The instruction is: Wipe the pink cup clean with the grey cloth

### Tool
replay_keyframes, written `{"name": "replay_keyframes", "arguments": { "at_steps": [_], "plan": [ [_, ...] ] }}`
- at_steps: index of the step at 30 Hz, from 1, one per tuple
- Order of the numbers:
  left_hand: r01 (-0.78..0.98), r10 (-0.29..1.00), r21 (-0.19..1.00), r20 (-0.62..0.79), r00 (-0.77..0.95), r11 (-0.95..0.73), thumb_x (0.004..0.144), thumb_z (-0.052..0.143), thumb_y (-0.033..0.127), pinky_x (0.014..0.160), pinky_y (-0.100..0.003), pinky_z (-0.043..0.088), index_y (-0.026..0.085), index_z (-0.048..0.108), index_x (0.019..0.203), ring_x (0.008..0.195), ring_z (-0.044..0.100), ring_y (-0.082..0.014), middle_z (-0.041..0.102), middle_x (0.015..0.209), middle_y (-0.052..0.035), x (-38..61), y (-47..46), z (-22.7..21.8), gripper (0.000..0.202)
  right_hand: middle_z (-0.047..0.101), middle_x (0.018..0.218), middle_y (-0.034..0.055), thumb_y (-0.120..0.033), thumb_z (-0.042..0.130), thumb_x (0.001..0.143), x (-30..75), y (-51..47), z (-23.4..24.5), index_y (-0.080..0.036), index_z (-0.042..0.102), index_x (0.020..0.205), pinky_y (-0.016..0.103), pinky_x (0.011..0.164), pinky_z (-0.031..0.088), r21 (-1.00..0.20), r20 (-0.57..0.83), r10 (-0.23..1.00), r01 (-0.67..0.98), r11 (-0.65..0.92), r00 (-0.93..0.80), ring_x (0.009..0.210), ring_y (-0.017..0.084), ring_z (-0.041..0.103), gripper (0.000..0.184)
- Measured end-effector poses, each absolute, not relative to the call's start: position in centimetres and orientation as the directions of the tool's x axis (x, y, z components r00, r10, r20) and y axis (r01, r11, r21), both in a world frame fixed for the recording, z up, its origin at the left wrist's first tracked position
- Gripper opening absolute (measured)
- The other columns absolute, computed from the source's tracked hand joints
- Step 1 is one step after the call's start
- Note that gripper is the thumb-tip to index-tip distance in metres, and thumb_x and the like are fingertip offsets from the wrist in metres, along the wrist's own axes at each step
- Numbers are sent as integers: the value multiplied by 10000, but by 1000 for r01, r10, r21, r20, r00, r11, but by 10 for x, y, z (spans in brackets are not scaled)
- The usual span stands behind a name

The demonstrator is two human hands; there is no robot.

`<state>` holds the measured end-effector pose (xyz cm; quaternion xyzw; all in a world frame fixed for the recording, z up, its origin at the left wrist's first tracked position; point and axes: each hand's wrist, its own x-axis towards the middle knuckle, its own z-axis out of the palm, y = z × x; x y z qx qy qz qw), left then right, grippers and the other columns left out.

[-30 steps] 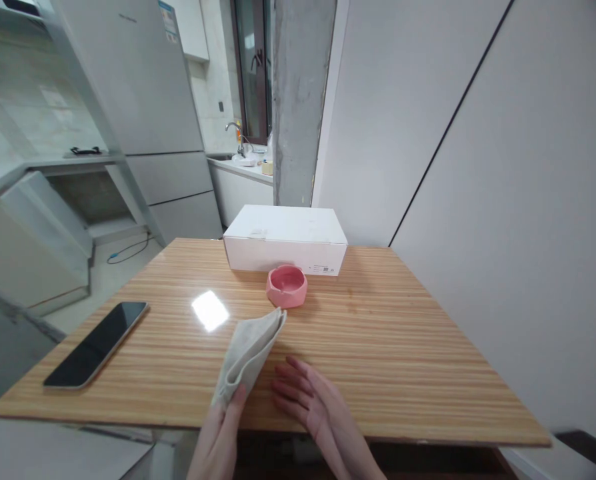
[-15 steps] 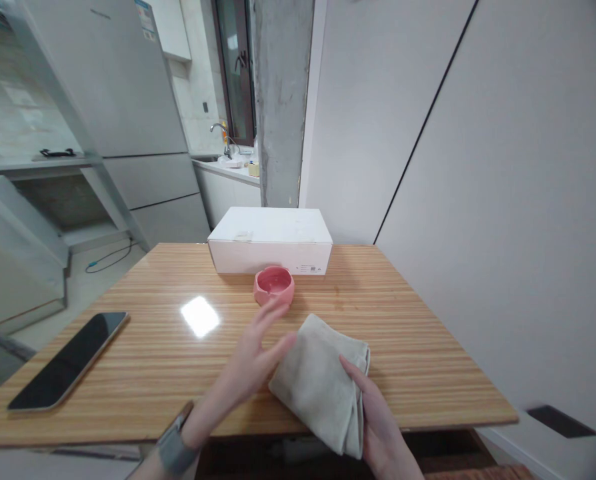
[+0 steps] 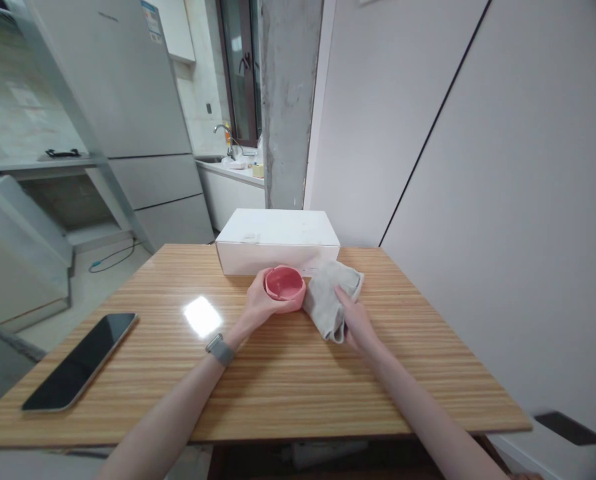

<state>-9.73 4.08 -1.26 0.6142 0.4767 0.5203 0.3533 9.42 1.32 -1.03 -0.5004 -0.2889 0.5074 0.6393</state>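
Observation:
My left hand (image 3: 259,301) is closed round the left side of a pink bowl (image 3: 287,287), thumb along its front. The bowl stands upright, just in front of a white box. In my right hand (image 3: 357,317) is a folded grey cloth (image 3: 328,297), pinched with the thumb on top and the other fingers hidden behind it. The cloth's left edge is close beside the bowl's right side; whether they touch I cannot tell.
The white box (image 3: 273,257) lies at the far side of the wooden table (image 3: 298,393). A black phone (image 3: 81,363) rests on the table's left. A white wall (image 3: 498,200) runs along the right, and a fridge (image 3: 153,120) stands beyond at the left.
My left hand has reached forward and taken hold of the pink bowl. My right hand has carried the grey cloth forward from the table's near edge to beside the bowl.

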Motion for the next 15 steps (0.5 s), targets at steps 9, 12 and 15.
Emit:
{"name": "replay_keyframes", "arguments": {
  "at_steps": [9,12,15],
  "plan": [
    [-296,987,954,10,162,39,677,736,438,689,-270,514,180,494,1229,928,619,-204,570,1247,-117,-90,19,-7,655,714,899,51,-447,593,753,50,45,-20,-150,656,898,329,804,495,-940,112,903,-250,231,416,883,224,647,336],
    [-449,958,867,-100,270,217,839,545,485,555,-222,496,201,538,1219,777,626,-145,597,1214,-96,-93,21,-10,474,705,921,40,-456,573,761,54,47,-27,-157,631,970,328,797,493,-928,122,885,-265,262,450,864,208,642,370],
    [-502,905,785,-169,391,363,858,547,456,628,-205,510,185,586,1174,816,632,-137,662,1099,-76,-92,21,-12,418,694,979,34,-473,578,764,60,46,-31,-173,615,1037,339,857,475,-920,137,882,-272,282,451,926,206,630,408]
  ]
}}
